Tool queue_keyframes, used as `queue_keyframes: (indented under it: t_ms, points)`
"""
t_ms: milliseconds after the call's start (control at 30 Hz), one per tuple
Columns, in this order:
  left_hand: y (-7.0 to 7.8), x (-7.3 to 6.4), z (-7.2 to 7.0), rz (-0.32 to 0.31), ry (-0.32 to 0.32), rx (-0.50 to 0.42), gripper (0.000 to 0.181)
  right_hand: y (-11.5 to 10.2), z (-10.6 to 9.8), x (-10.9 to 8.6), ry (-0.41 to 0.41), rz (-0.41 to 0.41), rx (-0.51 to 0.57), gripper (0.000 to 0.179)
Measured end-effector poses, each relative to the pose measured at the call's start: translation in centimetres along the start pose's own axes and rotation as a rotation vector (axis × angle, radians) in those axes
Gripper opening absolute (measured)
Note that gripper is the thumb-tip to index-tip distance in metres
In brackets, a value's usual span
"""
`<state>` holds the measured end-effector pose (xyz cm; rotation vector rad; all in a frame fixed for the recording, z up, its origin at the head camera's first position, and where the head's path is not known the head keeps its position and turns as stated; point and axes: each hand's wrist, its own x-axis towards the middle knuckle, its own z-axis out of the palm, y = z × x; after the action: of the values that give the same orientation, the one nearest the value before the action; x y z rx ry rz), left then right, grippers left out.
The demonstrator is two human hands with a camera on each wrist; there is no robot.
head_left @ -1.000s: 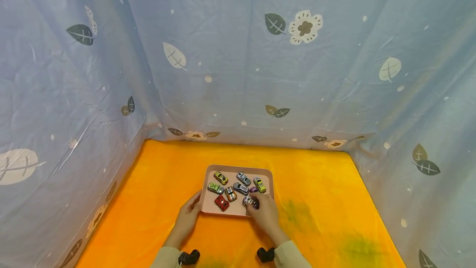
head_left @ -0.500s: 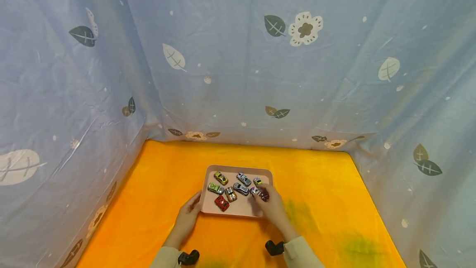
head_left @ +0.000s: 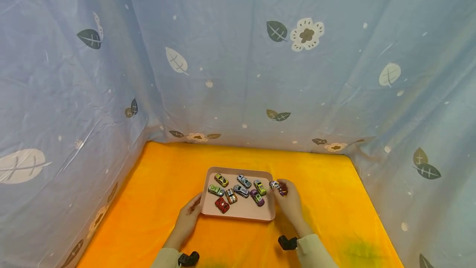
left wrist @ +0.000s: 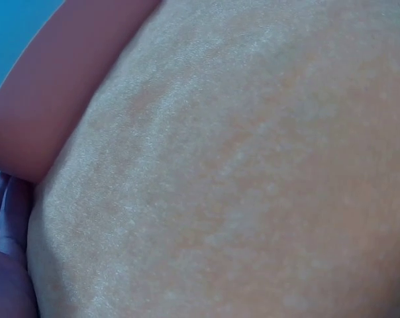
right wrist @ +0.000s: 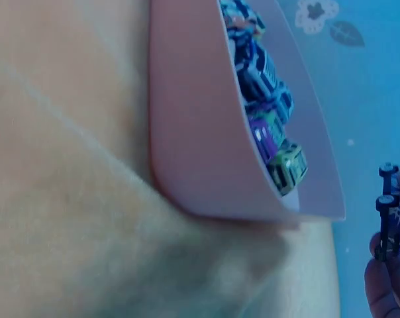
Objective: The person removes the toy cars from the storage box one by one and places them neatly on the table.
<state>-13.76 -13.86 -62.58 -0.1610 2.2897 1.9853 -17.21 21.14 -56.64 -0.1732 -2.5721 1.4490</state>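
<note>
A shallow pink tray [head_left: 241, 211] lies on the cloth, with several small toy cars in it. My left hand [head_left: 186, 219] rests against the tray's left wall from outside, its fingertips touching the side. Just past the right wall, my right hand [head_left: 291, 206] pinches a white-and-dark toy car [head_left: 277, 187] between thumb and fingers. The right wrist view shows the wheels of that toy car [right wrist: 389, 225] off the cloth. Inside the tray, a purple-and-green car [head_left: 257, 197] and a yellow-green car [head_left: 260, 187] sit nearest the right wall; a red car [head_left: 222, 205] is at front left.
A yellow-orange cloth [head_left: 327, 206] covers the surface around the tray. Blue patterned curtains [head_left: 238, 73] enclose the left, back and right sides. In the tray, other cars include a silver one [head_left: 241, 191] and an orange one [head_left: 231, 196].
My right hand has lifted the white-and-dark car from the tray's front right and carried it right, beyond the wall. The purple-and-green car is now uncovered. My left hand has stayed put.
</note>
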Motion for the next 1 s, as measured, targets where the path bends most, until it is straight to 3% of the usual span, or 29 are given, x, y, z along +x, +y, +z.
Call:
queue_keyframes:
  t_ms: [167,333,600,767,1000]
  points:
    - [-0.1,0.1,-0.3,-0.014,-0.002,-0.053,0.046,0.5,-0.4,0.3,0.007,0.057,0.005,0.039]
    - [0.0,0.0,-0.1,-0.005,0.022,-0.042,0.044,1.8,-0.6,0.8,0.056,0.088,0.007,0.039]
    - [-0.5,0.1,0.2,0.001,0.012,-0.058,0.045,4.0,-0.9,2.2,0.079,0.211,0.023,0.041]
    - [-0.5,0.2,0.2,-0.007,0.005,-0.075,0.045,5.1,-0.8,3.3,0.101,0.208,0.01,0.044]
    - [-0.4,0.2,0.1,-0.014,0.0,-0.081,0.045,6.5,-0.6,4.0,0.073,0.239,-0.001,0.046]
